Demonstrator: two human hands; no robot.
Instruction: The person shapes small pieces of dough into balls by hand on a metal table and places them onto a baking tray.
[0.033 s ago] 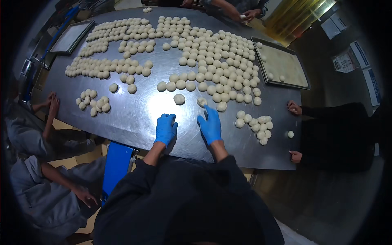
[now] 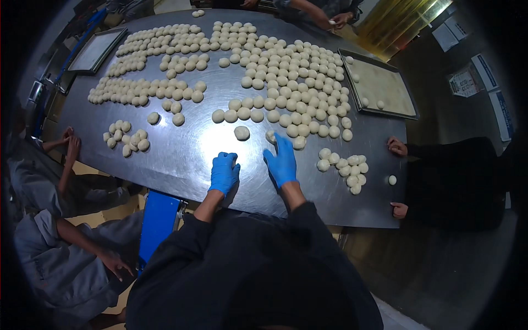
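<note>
Blue gloves cover both my hands, low over the steel table. My left hand (image 2: pixel 224 172) is curled down on the metal, its fingers bent and closed; a pale bit shows by its fingertips, but whatever lies under them is hidden. My right hand (image 2: pixel 282 163) has its fingers stretched forward, the longest reaching over a dough ball (image 2: pixel 270 136) and partly covering it. Just ahead of my left hand rests a single larger dough ball (image 2: pixel 241 133). Another dough ball (image 2: pixel 299 143) sits to the right of my right fingertips, at the near edge of the rows.
Rows of dough balls (image 2: pixel 300 71) fill the table's far half. Small clusters lie left (image 2: pixel 127 137) and right (image 2: pixel 352 168). Metal trays stand at far left (image 2: pixel 96 50) and right (image 2: pixel 385 88). Co-workers' hands (image 2: pixel 397 146) rest at the right edge; other people stand left and across.
My right hand has shifted slightly forward and left, so its fingertips now overlap the dough ball. The left hand has barely moved. Across the table, a co-worker's hands have moved slightly.
</note>
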